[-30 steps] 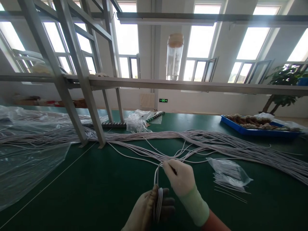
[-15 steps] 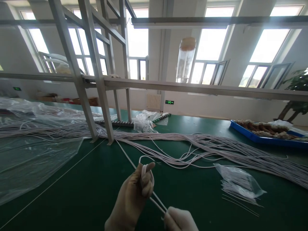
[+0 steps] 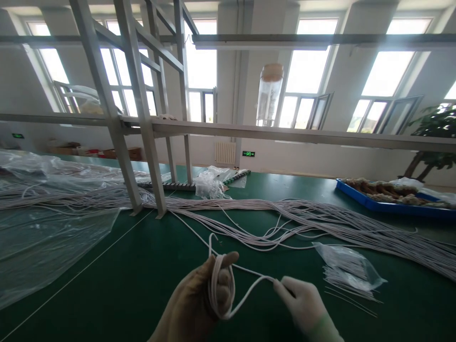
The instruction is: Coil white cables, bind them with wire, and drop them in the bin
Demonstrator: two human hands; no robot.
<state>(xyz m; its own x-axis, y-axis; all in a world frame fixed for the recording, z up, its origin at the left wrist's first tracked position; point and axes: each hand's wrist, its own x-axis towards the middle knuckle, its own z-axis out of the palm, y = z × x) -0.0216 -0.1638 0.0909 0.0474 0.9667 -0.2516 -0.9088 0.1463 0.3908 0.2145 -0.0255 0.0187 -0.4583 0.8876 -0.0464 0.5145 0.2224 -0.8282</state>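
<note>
Gloved, my left hand (image 3: 204,294) is closed around a small coil of white cable (image 3: 214,289), its loops wrapped over the fingers. A free cable end curls up above the thumb. To the right, my right hand (image 3: 302,301), also gloved, pinches the same cable where it bends back from the coil. From that pinch one stretch runs up and left, behind the left hand, toward a long bundle of white cables (image 3: 245,204) lying across the green table (image 3: 117,289).
A metal shelf frame (image 3: 142,109) stands on the table, with a glass bottle (image 3: 270,97) on its shelf. Clear bags lie at left and centre. On the right are a small bag (image 3: 356,268) over thin white strips and a blue tray (image 3: 377,205).
My right hand has moved up and to the right, drawing the cable out into a wide bend. The coil on my left hand shows fuller loops, and the view has shifted slightly.
</note>
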